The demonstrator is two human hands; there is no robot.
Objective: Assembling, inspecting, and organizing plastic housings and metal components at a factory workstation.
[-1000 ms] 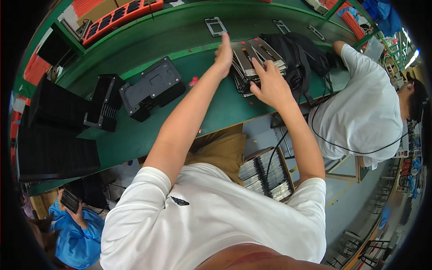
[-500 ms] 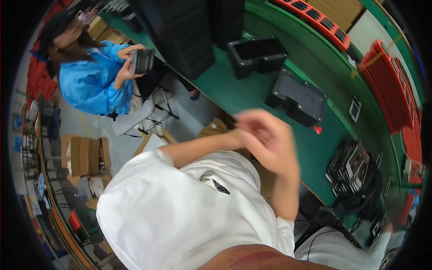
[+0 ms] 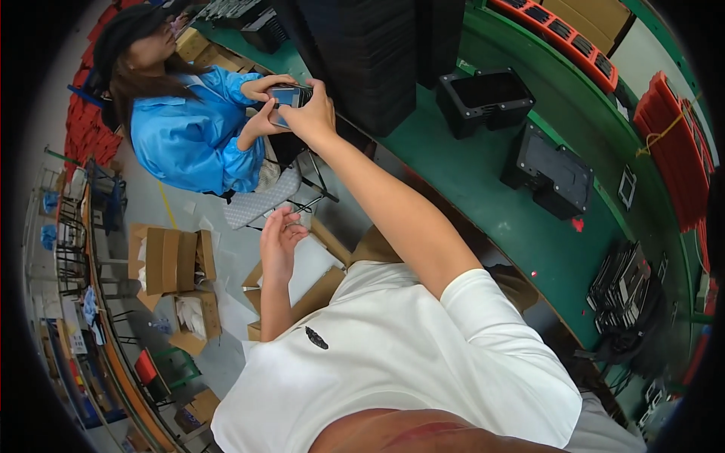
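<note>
My right arm stretches far out to the left, and my right hand [image 3: 316, 119] grips the near edge of a small stack of thin flat plates [image 3: 285, 96]. A co-worker in a blue jacket [image 3: 177, 140] holds the same stack with both hands from the other side. The plates look grey-blue on top and dark at the edge; their exact kind is hard to make out. Lower down, my left hand [image 3: 281, 234] is raised in front of an opened carton, its fingers apart and loosely curled, with nothing in them.
A green workbench [image 3: 453, 192] carries tall black stacks [image 3: 359, 60], two black moulded housings [image 3: 487, 98] and a pile of thin dark frames [image 3: 623, 283]. Red-orange racks [image 3: 672, 151] line its back. Opened cartons [image 3: 172, 260] and a folding chair [image 3: 264, 198] stand on the floor.
My right hand has swung from over the bench edge to the co-worker's stack and taken hold of it. My left hand has moved left and lower. The view has shifted leftward.
</note>
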